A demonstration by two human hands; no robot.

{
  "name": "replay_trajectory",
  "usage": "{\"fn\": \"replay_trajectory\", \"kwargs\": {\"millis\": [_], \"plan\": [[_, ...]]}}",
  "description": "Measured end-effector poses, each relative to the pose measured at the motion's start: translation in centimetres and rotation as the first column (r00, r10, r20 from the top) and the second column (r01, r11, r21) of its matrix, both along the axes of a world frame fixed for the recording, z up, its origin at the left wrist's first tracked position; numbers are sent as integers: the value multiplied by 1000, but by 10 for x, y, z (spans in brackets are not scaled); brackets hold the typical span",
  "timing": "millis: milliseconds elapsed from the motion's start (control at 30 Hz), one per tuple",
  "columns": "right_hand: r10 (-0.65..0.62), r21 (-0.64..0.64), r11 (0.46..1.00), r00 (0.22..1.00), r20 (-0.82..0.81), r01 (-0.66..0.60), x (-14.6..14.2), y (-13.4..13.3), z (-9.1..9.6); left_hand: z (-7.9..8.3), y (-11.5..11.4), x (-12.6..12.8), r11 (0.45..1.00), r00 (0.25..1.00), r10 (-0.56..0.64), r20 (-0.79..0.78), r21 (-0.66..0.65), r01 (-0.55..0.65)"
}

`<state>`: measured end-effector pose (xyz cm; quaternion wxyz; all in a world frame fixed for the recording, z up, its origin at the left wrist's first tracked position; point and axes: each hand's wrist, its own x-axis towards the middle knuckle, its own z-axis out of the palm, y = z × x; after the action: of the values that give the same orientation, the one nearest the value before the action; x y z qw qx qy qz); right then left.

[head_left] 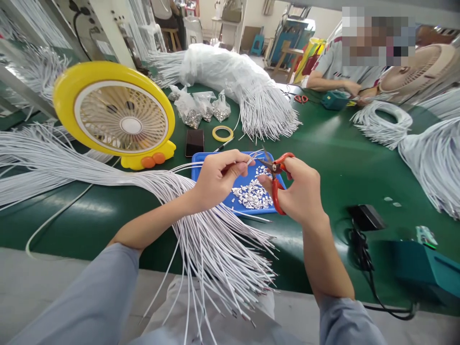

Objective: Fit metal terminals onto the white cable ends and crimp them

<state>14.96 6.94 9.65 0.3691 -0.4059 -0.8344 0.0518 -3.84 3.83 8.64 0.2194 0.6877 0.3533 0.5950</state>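
Note:
Over a blue tray [200,158], my left hand [219,177] pinches the end of a white cable [250,160]. My right hand [302,189] has its fingers through the red handles of a pair of scissors [276,167]. The blades are spread apart and point toward the pinched cable end; whether they touch it I cannot tell. Small white and silvery cut pieces [253,194] lie heaped in the tray. A thick bundle of white cables [208,235] runs beneath my left forearm and fans out over the table's front edge.
A yellow fan [131,125] stands at the left. Behind the tray are a phone [194,143], a roll of yellow tape [222,133], bags of metal parts [192,115] and a wrapped cable bundle [230,72]. A black adapter [366,217] lies at right. Another person [352,72] works across the table.

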Motion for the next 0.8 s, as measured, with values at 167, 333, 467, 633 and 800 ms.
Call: {"fn": "replay_trajectory", "kwargs": {"millis": [167,333,467,633,800], "plan": [[7,29,1000,999,51,-8,-3,-4,-1,-2,0,1,999,999,-28,-21,34,29],[24,25,999,997,79,-26,-5,-5,-2,-3,1,2,997,997,-14,-70,76,19],[37,27,999,997,71,-39,-5,-5,-2,-4,1,3,997,995,-20,-94,79,28],[34,16,999,996,84,-36,-5,-5,-3,-4,1,3,997,994,-25,-103,74,33],[30,0,1000,994,103,-31,-4,-6,-4,-5,0,5,994,996,3,-90,113,8]]}}
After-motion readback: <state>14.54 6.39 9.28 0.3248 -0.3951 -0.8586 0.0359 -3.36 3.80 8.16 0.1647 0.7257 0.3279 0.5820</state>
